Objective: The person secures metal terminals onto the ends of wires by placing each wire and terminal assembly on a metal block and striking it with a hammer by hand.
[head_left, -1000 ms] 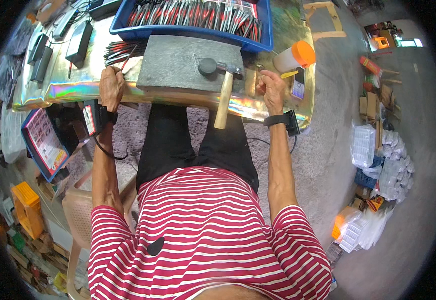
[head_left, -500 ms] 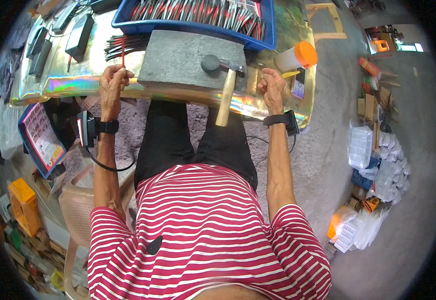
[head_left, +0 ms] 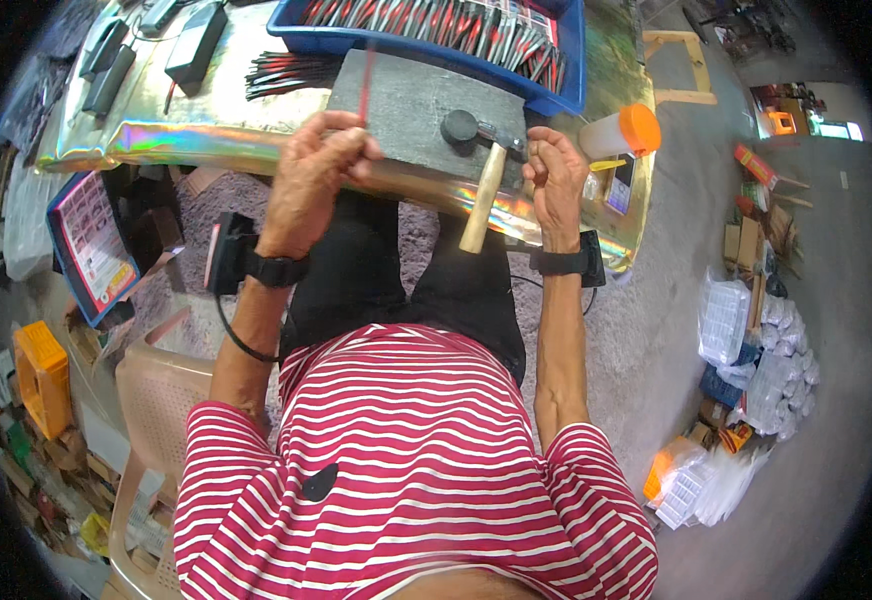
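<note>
My left hand [head_left: 311, 170] pinches a thin red rod [head_left: 365, 85] that stands up over the near left corner of a grey stone slab [head_left: 411, 110]. My right hand [head_left: 556, 180] is closed at the table's shiny front edge, just right of a wooden-handled hammer [head_left: 481, 180] that lies on the slab with its handle hanging over the edge; whether it holds something small I cannot tell. Both wrists wear black bands with small black devices.
A blue tray [head_left: 556, 95] full of red and black rods sits behind the slab. A loose bundle of rods [head_left: 291, 72] lies left of it. An orange-capped white bottle [head_left: 616, 135] stands at the right. Plastic boxes and bags lie on the floor at right; a tan plastic chair [head_left: 156, 400] is under me.
My left hand moved right from the table's left part to the slab's corner, bringing a red rod upright. The right hand and hammer stayed put.
</note>
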A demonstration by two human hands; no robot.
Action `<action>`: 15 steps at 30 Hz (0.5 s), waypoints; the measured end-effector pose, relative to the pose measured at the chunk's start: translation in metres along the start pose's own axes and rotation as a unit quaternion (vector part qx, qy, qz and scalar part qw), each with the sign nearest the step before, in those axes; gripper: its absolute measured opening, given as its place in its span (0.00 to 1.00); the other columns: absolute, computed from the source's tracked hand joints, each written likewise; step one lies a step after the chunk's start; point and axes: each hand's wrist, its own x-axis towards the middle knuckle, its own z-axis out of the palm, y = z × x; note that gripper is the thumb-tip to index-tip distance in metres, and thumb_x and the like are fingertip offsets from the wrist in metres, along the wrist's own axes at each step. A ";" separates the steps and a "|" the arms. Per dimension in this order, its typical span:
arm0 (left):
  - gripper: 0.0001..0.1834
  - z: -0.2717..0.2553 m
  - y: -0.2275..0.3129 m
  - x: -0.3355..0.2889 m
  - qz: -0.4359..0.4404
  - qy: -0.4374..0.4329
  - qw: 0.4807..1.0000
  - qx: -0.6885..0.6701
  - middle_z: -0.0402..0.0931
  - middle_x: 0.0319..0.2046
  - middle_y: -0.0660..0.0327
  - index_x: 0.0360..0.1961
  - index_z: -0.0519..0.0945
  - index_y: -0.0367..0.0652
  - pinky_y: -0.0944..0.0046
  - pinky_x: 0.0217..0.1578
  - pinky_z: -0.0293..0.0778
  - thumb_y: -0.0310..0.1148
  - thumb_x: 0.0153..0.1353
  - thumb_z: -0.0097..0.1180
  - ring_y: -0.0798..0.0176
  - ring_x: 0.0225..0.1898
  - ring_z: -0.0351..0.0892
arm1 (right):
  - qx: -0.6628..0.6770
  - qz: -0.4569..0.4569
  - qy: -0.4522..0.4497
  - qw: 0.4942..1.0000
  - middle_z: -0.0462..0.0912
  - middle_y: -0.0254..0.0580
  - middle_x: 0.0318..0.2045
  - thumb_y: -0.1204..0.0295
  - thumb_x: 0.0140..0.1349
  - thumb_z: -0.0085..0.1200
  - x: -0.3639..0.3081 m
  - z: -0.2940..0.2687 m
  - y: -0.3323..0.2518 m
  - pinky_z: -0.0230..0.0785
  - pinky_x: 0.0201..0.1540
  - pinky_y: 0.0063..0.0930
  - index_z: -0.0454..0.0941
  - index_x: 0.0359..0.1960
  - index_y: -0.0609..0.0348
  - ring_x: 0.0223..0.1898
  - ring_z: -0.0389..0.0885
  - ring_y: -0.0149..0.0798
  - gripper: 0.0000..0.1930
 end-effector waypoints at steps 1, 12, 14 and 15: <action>0.09 0.006 -0.004 -0.002 0.004 0.006 1.000 0.001 0.73 0.26 0.60 0.36 0.68 0.39 0.78 0.23 0.67 0.30 0.55 0.48 0.75 0.22 0.69 | 0.016 0.008 -0.005 1.000 0.68 0.30 0.20 0.79 0.53 0.44 -0.003 0.010 -0.002 0.58 0.18 0.13 0.70 0.33 0.69 0.16 0.60 0.19 0.07; 0.11 0.059 -0.027 -0.003 -0.068 -0.034 0.990 -0.121 0.74 0.28 0.56 0.37 0.64 0.36 0.74 0.25 0.72 0.28 0.55 0.49 0.69 0.25 0.74 | -0.024 -0.035 -0.032 0.999 0.72 0.33 0.23 0.79 0.54 0.46 -0.045 0.092 -0.013 0.58 0.17 0.09 0.70 0.35 0.67 0.18 0.65 0.18 0.07; 0.11 0.060 -0.028 -0.005 -0.065 -0.025 0.991 -0.114 0.73 0.28 0.56 0.37 0.64 0.36 0.74 0.25 0.72 0.28 0.55 0.49 0.69 0.25 0.74 | -0.046 -0.029 -0.039 0.998 0.72 0.33 0.23 0.79 0.55 0.46 -0.047 0.092 -0.012 0.61 0.17 0.10 0.69 0.36 0.67 0.18 0.67 0.19 0.07; 0.11 0.060 -0.029 -0.006 -0.063 -0.017 0.990 -0.124 0.74 0.28 0.56 0.37 0.64 0.36 0.74 0.25 0.73 0.27 0.55 0.49 0.69 0.25 0.74 | -0.048 -0.051 -0.023 0.997 0.72 0.33 0.23 0.79 0.54 0.46 -0.047 0.092 -0.008 0.61 0.16 0.10 0.69 0.35 0.67 0.18 0.67 0.19 0.07</action>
